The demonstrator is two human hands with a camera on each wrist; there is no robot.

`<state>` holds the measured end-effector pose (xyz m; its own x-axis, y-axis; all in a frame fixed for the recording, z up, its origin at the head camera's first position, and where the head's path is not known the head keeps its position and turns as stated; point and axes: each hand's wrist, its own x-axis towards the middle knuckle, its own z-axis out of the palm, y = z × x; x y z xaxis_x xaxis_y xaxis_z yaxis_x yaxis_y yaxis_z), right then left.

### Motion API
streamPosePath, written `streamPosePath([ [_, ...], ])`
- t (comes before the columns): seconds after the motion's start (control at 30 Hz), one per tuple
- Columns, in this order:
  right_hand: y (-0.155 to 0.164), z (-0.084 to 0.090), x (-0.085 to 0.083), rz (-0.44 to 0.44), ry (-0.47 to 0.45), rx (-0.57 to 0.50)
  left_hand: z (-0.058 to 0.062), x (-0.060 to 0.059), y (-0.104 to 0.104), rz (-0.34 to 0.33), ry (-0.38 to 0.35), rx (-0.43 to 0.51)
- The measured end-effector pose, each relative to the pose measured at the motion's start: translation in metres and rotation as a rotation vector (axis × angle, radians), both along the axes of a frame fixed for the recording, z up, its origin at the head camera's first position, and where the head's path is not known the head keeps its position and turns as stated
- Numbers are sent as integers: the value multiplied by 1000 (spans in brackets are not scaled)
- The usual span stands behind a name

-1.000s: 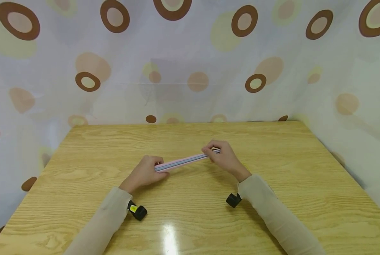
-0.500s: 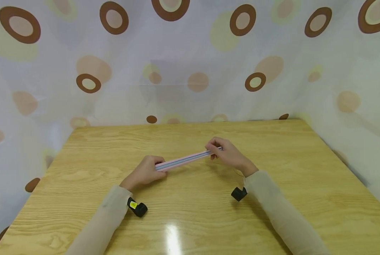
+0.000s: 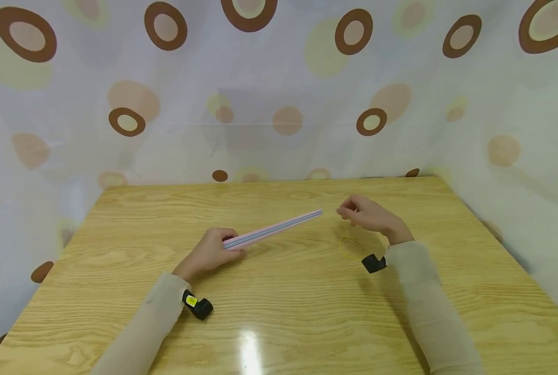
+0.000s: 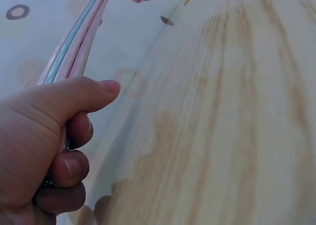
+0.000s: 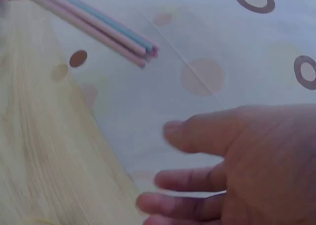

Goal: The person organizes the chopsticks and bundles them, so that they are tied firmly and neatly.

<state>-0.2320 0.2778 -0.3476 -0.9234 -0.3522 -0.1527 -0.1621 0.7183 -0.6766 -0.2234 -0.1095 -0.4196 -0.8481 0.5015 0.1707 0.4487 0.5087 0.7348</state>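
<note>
My left hand (image 3: 212, 251) grips a bundle of pink and light blue chopsticks (image 3: 274, 228) near one end, fingers curled round it. In the left wrist view the thumb (image 4: 94, 94) lies along the chopsticks, and their gripped end is hidden in the palm. The free ends slant up and to the right over the table. Just right of those tips, my right hand (image 3: 370, 214) hangs loosely bent and holds nothing. In the right wrist view a gap separates its thumb (image 5: 197, 133) from the chopstick tips (image 5: 148, 55). A thin yellow rubber band (image 3: 349, 238) lies below the right hand.
A wood-grain table (image 3: 269, 291) spreads under both hands. Behind it and along the sides hangs a pale sheet (image 3: 260, 62) with brown rings and spots. Black wrist cameras (image 3: 203, 308) sit on both sleeves.
The right hand has let go of the chopsticks' far end and drawn away to the right, leaving the rubber band in plain sight. The left hand keeps its grip almost in place.
</note>
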Motion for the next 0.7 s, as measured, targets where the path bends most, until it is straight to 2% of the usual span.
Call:
streamPosePath([
  [0.13, 13, -3, -1, 71, -24, 217, 0, -1, 0, 2, -17, 20],
  [0.23, 12, -9, -2, 105, -55, 315, 0, -1, 1, 6, -22, 23],
  [0.37, 4, -14, -3, 89, -83, 377, -1, 0, 0, 10, -17, 13],
  [0.5, -2, -15, -3, 76, -49, 439, -1, 0, 0, 6, -16, 17],
  [0.7, -4, -18, -3, 117, -22, 480, 0, -1, 0, -1, -30, 33],
])
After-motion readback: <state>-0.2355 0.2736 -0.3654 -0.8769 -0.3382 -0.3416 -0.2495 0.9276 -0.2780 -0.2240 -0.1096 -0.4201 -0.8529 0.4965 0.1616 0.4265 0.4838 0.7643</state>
